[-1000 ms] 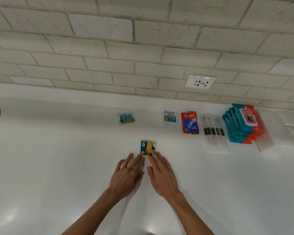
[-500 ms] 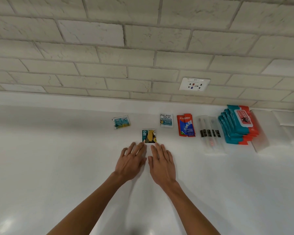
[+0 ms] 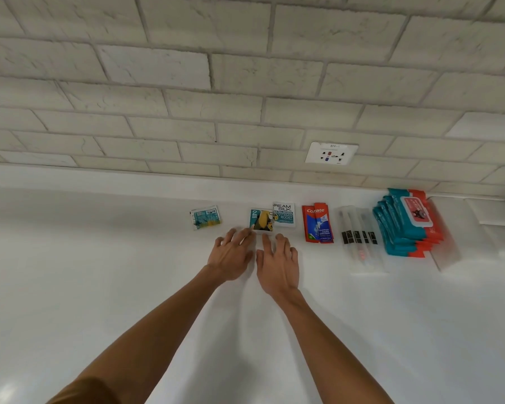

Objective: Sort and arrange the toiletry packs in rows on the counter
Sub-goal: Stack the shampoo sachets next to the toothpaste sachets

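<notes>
Both hands are flat on the white counter, palms down, fingers spread and clamped on nothing. The left hand and right hand lie side by side, fingertips at the near edge of a small teal and yellow sachet, nudging it toward the back row.

The sachet's right edge touches, maybe slightly overlaps, the white and teal conditioner sachet. To do this step well, I'd say: push lightly with the fingertips only, stop level with the neighbours, then ease it left so the two lie beside each other, not on top.

Along the row: a lone teal sachet sits well apart on the left, slightly tilted. To the right of the conditioner sachet come the red toothpaste sachets, the clear toothbrush packs, then the stacked teal and orange wet wipe packs near the wall.

Containers? No box or tray in sight; everything lies straight on the counter. The clear sleeves hold toothbrushes, I judge, though it's blurry. A wall socket sits above the row.
</notes>
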{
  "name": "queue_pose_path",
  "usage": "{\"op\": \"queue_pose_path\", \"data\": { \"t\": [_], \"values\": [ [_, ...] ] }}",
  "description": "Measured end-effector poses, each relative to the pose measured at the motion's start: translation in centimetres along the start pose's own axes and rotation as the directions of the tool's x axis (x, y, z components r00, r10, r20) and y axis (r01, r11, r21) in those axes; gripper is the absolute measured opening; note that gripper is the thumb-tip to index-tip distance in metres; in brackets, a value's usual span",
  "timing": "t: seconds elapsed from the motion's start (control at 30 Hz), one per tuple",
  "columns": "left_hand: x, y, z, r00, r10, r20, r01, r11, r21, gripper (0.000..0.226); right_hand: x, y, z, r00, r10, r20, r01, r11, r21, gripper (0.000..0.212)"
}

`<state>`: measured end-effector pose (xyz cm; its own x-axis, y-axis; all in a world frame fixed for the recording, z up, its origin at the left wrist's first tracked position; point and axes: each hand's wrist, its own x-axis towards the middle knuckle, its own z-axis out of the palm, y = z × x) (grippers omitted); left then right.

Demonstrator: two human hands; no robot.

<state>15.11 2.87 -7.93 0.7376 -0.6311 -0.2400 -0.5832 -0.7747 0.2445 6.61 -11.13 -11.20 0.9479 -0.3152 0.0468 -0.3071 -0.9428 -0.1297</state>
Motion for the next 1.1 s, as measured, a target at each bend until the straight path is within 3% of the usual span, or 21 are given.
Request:
{"op": "queue_pose_path", "data": {
  "t": [1.1],
  "values": [
    [3.2, 0.4, -0.6, 0.997, -0.059, 0.043, 0.058, 0.998, 0.027, 0.062, 3.1, -0.3, -0.4, 0.998, 0.024, -0.055, -0.024, 1.0, 0.0, 0.047]
  ]
}}
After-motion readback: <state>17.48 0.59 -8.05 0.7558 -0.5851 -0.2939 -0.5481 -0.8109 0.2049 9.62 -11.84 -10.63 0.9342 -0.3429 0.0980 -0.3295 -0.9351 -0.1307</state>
